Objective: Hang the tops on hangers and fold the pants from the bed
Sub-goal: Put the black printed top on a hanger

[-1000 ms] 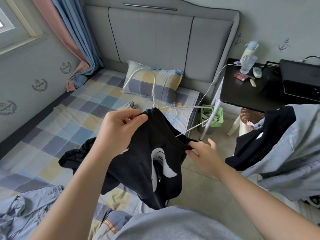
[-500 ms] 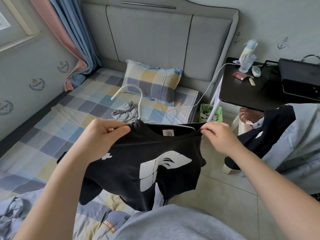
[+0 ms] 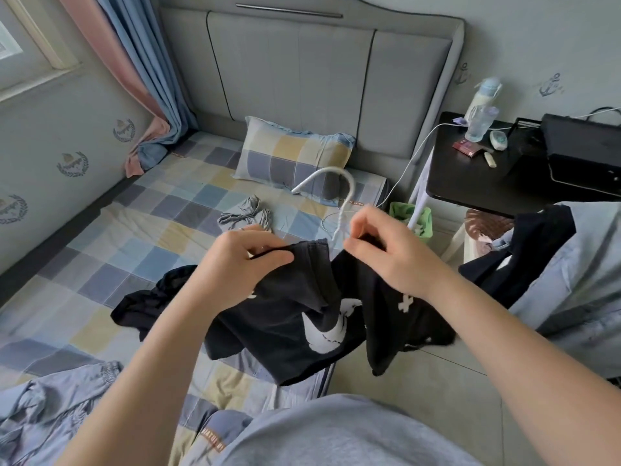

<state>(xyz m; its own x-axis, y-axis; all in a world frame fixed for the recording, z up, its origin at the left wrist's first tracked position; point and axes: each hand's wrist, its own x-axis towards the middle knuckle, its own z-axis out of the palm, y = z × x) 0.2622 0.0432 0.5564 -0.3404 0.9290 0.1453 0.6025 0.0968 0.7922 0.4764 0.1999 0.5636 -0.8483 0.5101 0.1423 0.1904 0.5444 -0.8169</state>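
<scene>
Checked bed (image 3: 100,250) fills the left of the head view, with a pillow (image 3: 295,156) at the headboard and a black surface (image 3: 470,183) to the right. Over the bed's edge, the black top (image 3: 295,314) hangs bunched from both hands. The left hand (image 3: 242,260) grips its upper edge with curled fingers. The right hand (image 3: 393,253) pinches the fabric just beside the white hanger (image 3: 331,171), whose hook rises between the hands. Blue pants (image 3: 50,408) lie crumpled on the bed at lower left.
</scene>
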